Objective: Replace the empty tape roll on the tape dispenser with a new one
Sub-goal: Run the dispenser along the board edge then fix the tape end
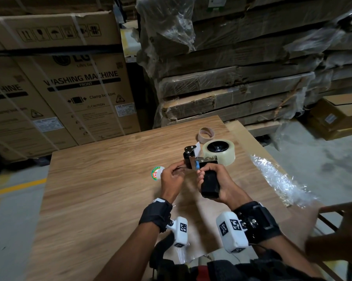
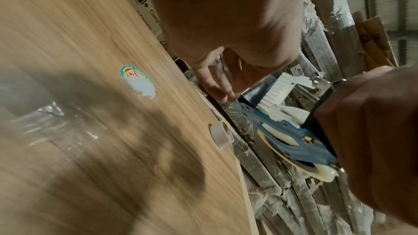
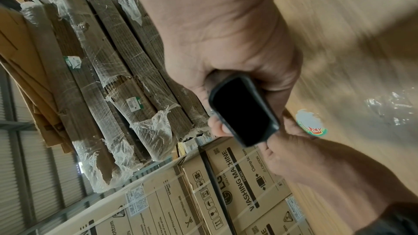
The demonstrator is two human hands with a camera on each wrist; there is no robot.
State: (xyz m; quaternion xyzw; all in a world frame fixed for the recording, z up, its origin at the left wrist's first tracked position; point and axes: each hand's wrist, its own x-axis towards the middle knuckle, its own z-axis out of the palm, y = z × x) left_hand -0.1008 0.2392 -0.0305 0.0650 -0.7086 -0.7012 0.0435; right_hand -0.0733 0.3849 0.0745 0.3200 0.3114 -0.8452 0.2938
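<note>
A tape dispenser (image 1: 201,165) is held above the wooden worktop (image 1: 110,189). Its black handle (image 3: 244,110) is wrapped by the right hand (image 1: 217,185). The left hand (image 1: 174,177) is at the dispenser's front end w/ fingers pinched together, apparently on the loose tape end; the clear film itself can't be made out. The new roll (image 1: 219,152), glossy clear tape, thick & round, appears already seated on the hub. The empty core (image 1: 206,134), a thin cardboard ring, lies on the worktop just behind. A torn round sticker (image 1: 157,173) is stuck to the woodgrain beside the left hand. Probable step: threading. Tape should be pulled flat, sticky side down, over the roller & past the serrated metal blade (image 1: 206,159), w/ fingertips kept off the teeth.
</note>
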